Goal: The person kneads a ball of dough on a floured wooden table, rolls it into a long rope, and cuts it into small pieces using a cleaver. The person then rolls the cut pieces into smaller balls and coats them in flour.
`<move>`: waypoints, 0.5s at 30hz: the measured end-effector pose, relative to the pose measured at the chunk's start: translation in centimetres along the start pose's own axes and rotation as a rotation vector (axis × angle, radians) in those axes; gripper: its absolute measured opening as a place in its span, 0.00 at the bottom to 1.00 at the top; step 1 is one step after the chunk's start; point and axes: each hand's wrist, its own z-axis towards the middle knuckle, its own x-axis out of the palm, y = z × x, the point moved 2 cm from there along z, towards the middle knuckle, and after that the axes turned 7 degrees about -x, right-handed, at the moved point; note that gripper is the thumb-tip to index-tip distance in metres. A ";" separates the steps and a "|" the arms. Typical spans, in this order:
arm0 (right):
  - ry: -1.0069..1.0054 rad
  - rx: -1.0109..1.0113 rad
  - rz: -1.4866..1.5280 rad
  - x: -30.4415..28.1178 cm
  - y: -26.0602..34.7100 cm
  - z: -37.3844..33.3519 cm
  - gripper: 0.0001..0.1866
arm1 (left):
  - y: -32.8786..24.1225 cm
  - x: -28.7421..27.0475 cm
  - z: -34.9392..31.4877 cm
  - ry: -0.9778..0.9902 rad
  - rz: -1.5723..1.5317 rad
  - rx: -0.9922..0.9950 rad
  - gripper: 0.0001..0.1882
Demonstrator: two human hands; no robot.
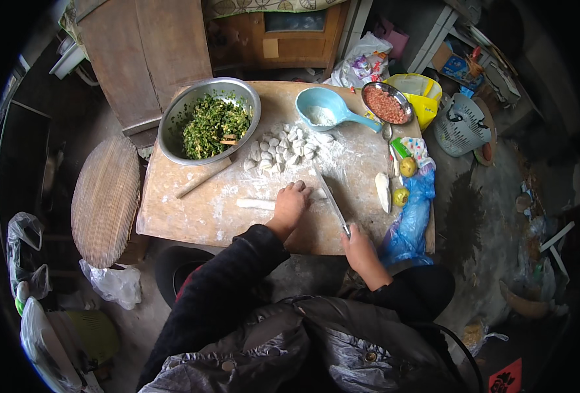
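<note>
My left hand (292, 205) rests over a white dough roll (256, 204) on the floured wooden board (191, 219), fingers curled down onto it. My right hand (362, 252) grips the handle of a knife (330, 198). Its blade slants up and left across the roll's right end, beside my left fingertips. Whether the edge has entered the dough I cannot tell. Beyond the hands lie several small cut dough pieces (283, 152) in scattered flour. Another lump of dough (383, 191) lies to the right of the knife.
A big metal bowl (256, 124) of chopped green filling stands far left, near a rolling pin (203, 178). Along the far right are a blue dipper (345, 116) with flour and a dish of pink minced meat (385, 103). Two round fruits (408, 167) sit by a blue plastic bag (413, 219).
</note>
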 end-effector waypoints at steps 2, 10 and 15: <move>-0.093 -0.068 0.098 -0.7 -0.1 -0.5 0.15 | 0.5 -0.2 0.1 0.029 0.015 -0.054 0.12; 0.054 -0.103 0.031 -3.4 0.8 -1.7 0.14 | 1.6 0.0 0.1 0.014 -0.020 -0.047 0.11; 0.004 -0.207 0.030 -1.6 1.0 0.3 0.14 | 1.8 0.2 0.2 -0.022 -0.124 -0.043 0.09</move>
